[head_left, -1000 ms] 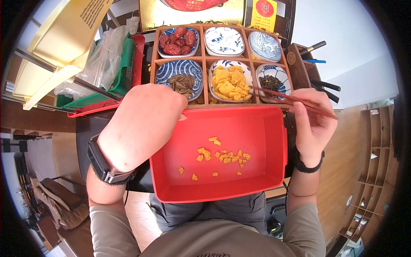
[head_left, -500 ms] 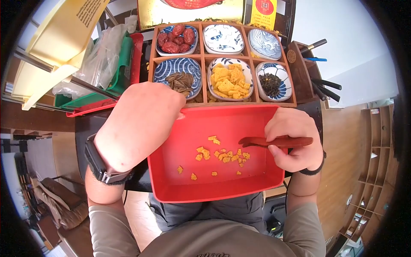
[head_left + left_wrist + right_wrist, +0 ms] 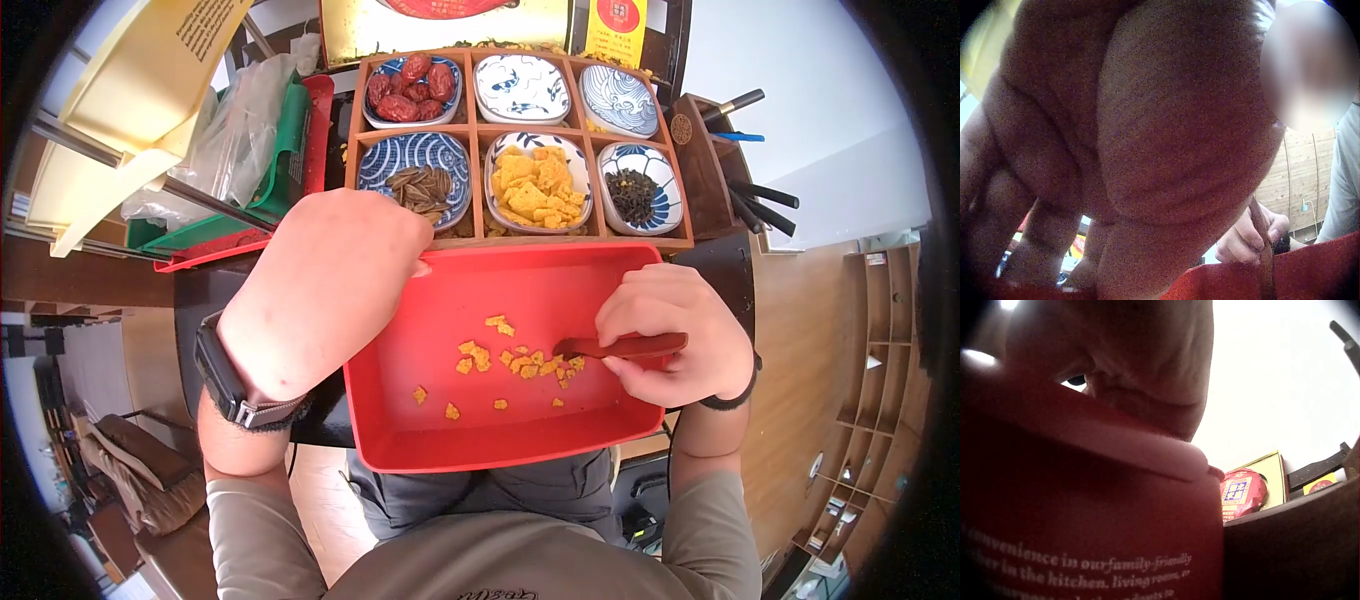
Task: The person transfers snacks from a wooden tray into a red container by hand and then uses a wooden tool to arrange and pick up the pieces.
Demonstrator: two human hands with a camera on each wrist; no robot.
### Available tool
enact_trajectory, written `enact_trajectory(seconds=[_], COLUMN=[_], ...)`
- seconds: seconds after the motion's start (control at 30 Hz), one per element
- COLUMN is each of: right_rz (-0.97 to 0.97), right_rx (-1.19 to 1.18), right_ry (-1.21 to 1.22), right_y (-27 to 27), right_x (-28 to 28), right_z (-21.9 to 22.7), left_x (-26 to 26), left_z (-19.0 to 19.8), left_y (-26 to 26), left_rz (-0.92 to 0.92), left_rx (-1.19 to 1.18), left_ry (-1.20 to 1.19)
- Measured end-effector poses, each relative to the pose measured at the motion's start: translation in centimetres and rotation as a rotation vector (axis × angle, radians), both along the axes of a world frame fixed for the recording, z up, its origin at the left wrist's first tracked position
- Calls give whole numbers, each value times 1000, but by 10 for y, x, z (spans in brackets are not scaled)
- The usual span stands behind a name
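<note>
In the head view, my left hand (image 3: 325, 280) grips the upper left rim of the red box (image 3: 520, 450), its fingertips mostly hidden behind the hand. Small yellow pieces (image 3: 528, 366) lie scattered on the box floor. Over the box's right side, my right hand (image 3: 680, 335) pinches dark red wooden tweezers (image 3: 630, 347), with the tips at the right part of the yellow cluster; whether they hold a piece, I cannot tell. The left wrist view shows my left palm (image 3: 1147, 125) close up and the tweezers (image 3: 1265, 262) beyond. My right hand (image 3: 1129, 362) is above the box wall (image 3: 1097, 519).
Behind the box stands a divided wooden tray (image 3: 478, 185) with dishes of red dates (image 3: 415, 90), brown pods (image 3: 422, 190), yellow chunks (image 3: 540, 188) and dark leaves (image 3: 632, 196). A green basket (image 3: 285, 160) is at left, a wooden holder (image 3: 700, 150) with dark sticks at right.
My right hand has come from the dark-leaf dish down over the box, and the tweezers' tips have moved to the yellow pieces. The left hand has stayed nearly in place.
</note>
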State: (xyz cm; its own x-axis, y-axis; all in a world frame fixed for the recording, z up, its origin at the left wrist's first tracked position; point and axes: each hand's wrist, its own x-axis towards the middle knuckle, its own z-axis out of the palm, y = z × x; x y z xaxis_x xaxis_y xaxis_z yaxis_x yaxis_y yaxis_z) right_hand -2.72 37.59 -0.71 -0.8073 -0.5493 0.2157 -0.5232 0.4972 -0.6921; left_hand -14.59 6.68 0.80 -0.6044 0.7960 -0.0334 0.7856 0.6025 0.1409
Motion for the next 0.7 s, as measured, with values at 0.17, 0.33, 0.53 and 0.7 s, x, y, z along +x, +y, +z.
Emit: enact_trajectory(seconds=[0.17,0.33,0.53,0.7], right_rz=[9,18,37,34], right_rx=[33,43,44,26], right_ry=[10,17,39,54], right_y=[0,1,2,3], right_x=[-1,0,0,1], right_z=[2,2,0,-3], left_x=[0,0,1,0], left_z=[0,0,2,1], left_y=[0,1,1,1], left_rz=[2,0,4,1], left_rx=[0,0,-9,7], left_ry=[3,1,-7,-9])
